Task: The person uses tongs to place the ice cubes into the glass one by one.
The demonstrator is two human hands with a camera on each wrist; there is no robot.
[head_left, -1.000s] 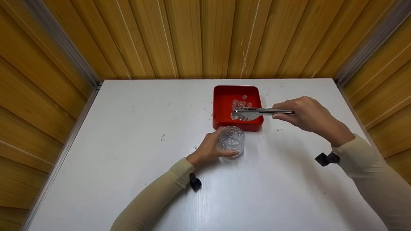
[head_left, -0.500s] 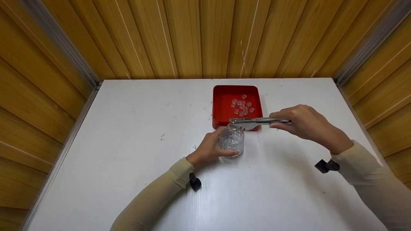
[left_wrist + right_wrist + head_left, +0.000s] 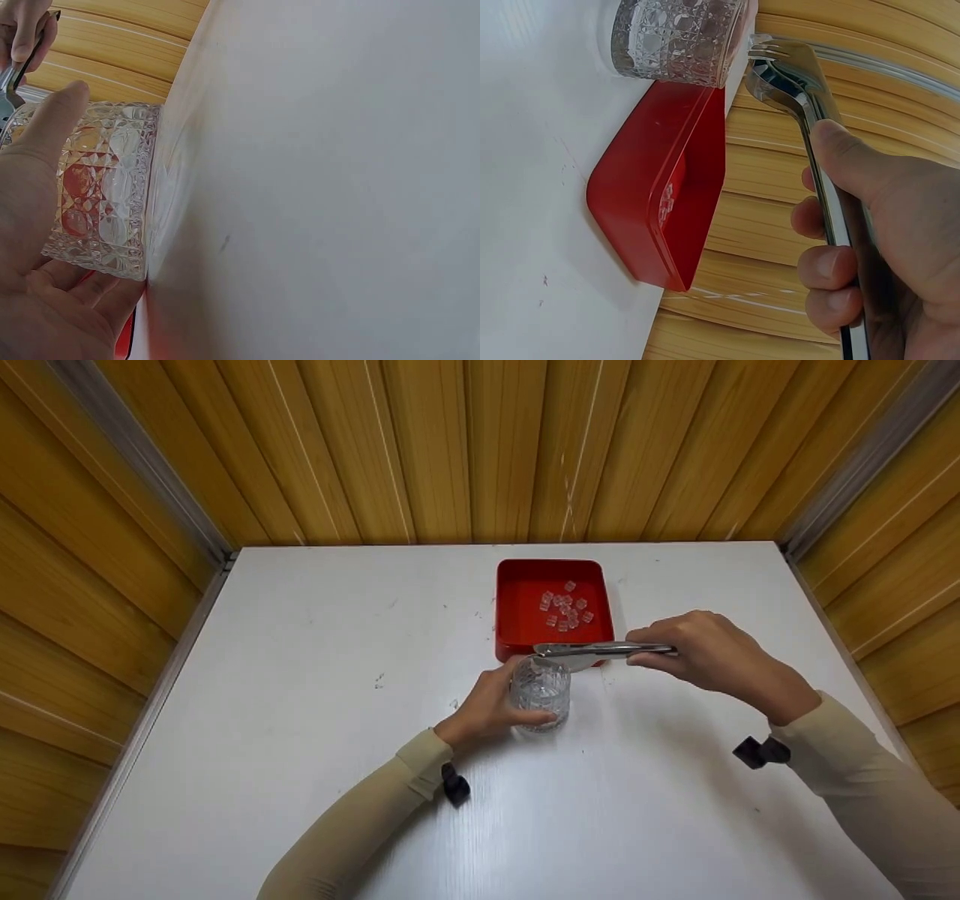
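Note:
My left hand [image 3: 491, 706] holds a clear cut-glass tumbler [image 3: 541, 701] standing upright on the white table, the thumb on its near side and the fingers behind. In the left wrist view its faceted wall [image 3: 105, 180] fills the grip. My right hand [image 3: 709, 656] grips metal serving tongs [image 3: 600, 649], one side a spoon, the other a fork. Their tips lie over the tumbler's far rim in the head view. A small clear cube [image 3: 759, 39] shows at the tong tips in the right wrist view. Behind the tumbler sits a red square tray [image 3: 517, 619] with several clear cubes [image 3: 566, 604].
The white table [image 3: 337, 660] ends at the back against a yellow wood-plank wall [image 3: 435, 457]. Similar plank panels with metal corner rails stand at both sides. The tray's front wall is right behind the tumbler.
My right hand has brought the tongs from over the red tray toward me, down to the tumbler's far rim. The left hand and tumbler have stayed in place.

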